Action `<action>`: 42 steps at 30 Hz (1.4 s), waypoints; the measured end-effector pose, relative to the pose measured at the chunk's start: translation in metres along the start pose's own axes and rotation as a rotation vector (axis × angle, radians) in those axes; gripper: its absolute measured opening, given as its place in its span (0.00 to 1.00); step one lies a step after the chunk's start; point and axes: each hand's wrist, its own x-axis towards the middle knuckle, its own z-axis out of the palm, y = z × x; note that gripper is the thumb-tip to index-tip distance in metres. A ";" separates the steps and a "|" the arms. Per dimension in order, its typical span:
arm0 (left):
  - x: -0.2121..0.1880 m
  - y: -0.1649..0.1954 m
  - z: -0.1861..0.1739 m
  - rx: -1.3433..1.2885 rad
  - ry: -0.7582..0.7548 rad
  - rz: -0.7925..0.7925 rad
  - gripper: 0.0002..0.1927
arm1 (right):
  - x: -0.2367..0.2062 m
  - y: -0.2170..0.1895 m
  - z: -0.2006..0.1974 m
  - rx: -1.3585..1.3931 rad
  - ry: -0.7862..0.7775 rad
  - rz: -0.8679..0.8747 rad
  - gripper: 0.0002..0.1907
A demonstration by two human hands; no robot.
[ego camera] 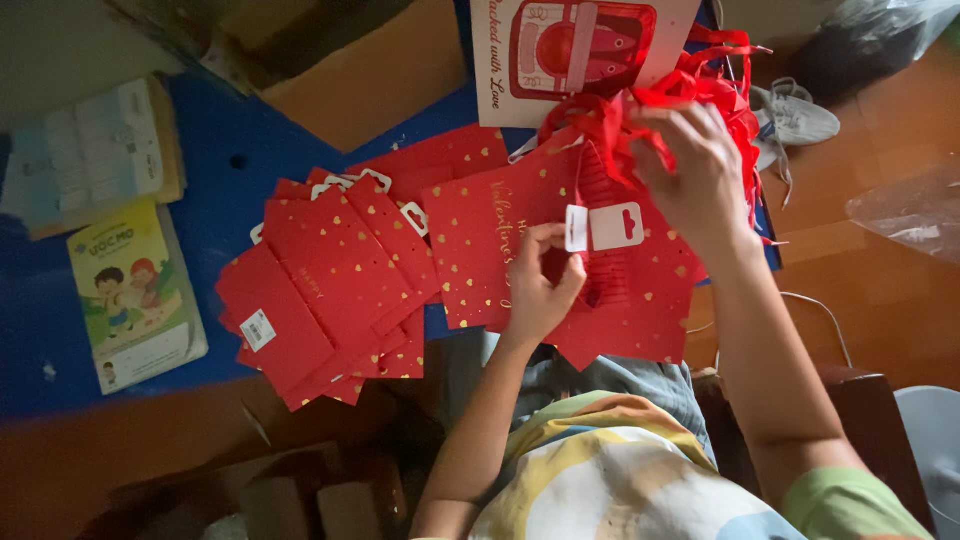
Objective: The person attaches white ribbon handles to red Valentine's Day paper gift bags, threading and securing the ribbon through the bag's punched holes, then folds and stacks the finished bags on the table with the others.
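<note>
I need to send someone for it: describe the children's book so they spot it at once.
Start at the blue mat on the floor and go to its left side, left of the heap of red gift bags. The children's book lies there, below a paler booklet; only it has a yellow-green cover with cartoon children.

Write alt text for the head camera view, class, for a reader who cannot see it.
A person's left hand pinches a white hang tag on a red gift bag dotted with gold hearts, while the right hand grips red ribbon handles. A fanned stack of matching flat bags lies on a blue mat.
</note>
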 end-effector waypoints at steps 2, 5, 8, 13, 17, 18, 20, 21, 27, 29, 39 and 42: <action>-0.003 -0.004 0.004 -0.083 0.035 -0.026 0.16 | -0.024 -0.004 -0.004 0.064 -0.052 0.111 0.14; -0.010 -0.007 0.007 -0.180 0.092 -0.066 0.15 | -0.057 -0.018 -0.007 0.155 -0.023 0.217 0.22; -0.014 -0.006 0.013 -0.240 0.175 -0.089 0.15 | -0.083 -0.041 -0.008 0.612 -0.113 0.404 0.30; -0.016 0.012 0.020 -0.330 0.192 -0.086 0.15 | -0.090 -0.055 -0.010 0.514 -0.229 0.355 0.31; -0.018 0.034 0.009 -0.232 0.040 -0.113 0.15 | -0.081 -0.062 -0.003 0.300 -0.198 0.188 0.29; -0.019 0.040 0.007 -0.142 0.018 -0.010 0.16 | -0.080 -0.066 -0.002 0.278 -0.175 0.211 0.25; -0.020 0.049 0.005 0.027 0.012 0.158 0.18 | -0.079 -0.070 -0.001 0.230 -0.127 0.251 0.17; -0.022 0.052 0.002 0.107 0.028 0.219 0.19 | -0.079 -0.073 0.000 0.234 -0.106 0.328 0.16; -0.033 0.066 -0.024 0.302 0.105 0.490 0.18 | -0.077 -0.080 0.013 0.446 0.089 0.422 0.13; -0.036 0.069 -0.034 0.358 0.149 0.517 0.18 | -0.067 -0.084 0.033 0.706 0.135 0.511 0.13; -0.030 0.069 -0.076 0.524 0.381 0.433 0.14 | -0.032 -0.139 0.130 1.535 -0.368 0.653 0.32; -0.028 0.064 -0.084 0.513 0.410 0.387 0.12 | -0.031 -0.133 0.122 1.356 -0.429 0.452 0.33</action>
